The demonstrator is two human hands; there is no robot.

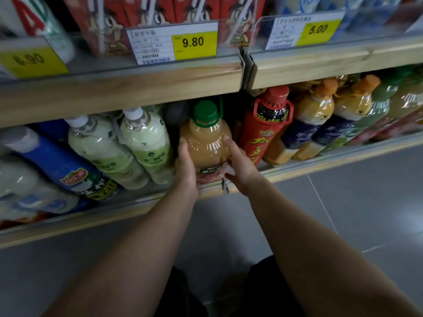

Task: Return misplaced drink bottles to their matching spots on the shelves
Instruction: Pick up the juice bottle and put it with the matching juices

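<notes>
A large bottle of cloudy orange-brown juice (pixel 204 143) with a green cap and green carry handle stands at the front of the lower shelf (pixel 128 210). My left hand (pixel 185 167) presses flat against its left side. My right hand (pixel 240 165) cups its right side, fingers up along the shoulder. Both hands hold the bottle between them. Its lower label is partly hidden by my palms.
Two pale green bottles (pixel 128 147) and a blue bottle (pixel 61 165) stand left of it. A red bottle (pixel 263 126) and yellow-orange bottles (pixel 320 120) stand right. The upper shelf (pixel 128 85) carries red cartons and yellow price tags (pixel 193 42). Grey floor lies below.
</notes>
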